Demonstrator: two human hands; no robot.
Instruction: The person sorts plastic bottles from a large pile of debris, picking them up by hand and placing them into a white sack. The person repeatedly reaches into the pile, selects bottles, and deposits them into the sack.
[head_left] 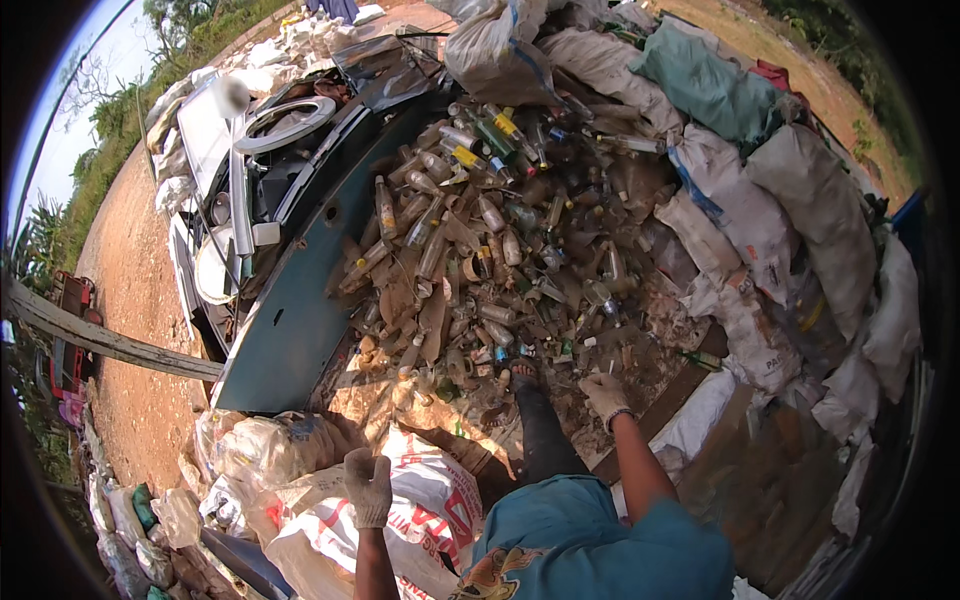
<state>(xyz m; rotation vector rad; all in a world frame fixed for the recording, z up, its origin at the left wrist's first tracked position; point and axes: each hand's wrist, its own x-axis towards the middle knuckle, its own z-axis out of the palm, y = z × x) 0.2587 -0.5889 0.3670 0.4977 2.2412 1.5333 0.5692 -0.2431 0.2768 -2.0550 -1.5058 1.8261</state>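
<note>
My left hand (368,488), in a pale knitted work glove, is raised over a white plastic sack with red print (425,490). Its thumb stands apart from the fingers, and nothing shows in it. My right hand (606,396), gloved the same way, is closed at the near edge of a big heap of glass bottles (490,240). What it holds, if anything, is too small to make out. Dusty clear bottles make up most of the heap, with a few green ones and broken pieces among them. My bare foot (523,372) rests by the nearest bottles.
A blue-green metal panel (290,310) walls the heap on the left, with scrap and a white ring (285,125) beyond it. Stuffed sacks (740,210) line the right and back. Bagged plastic (270,450) lies near left. A pale beam (110,340) juts over the dirt road (135,250).
</note>
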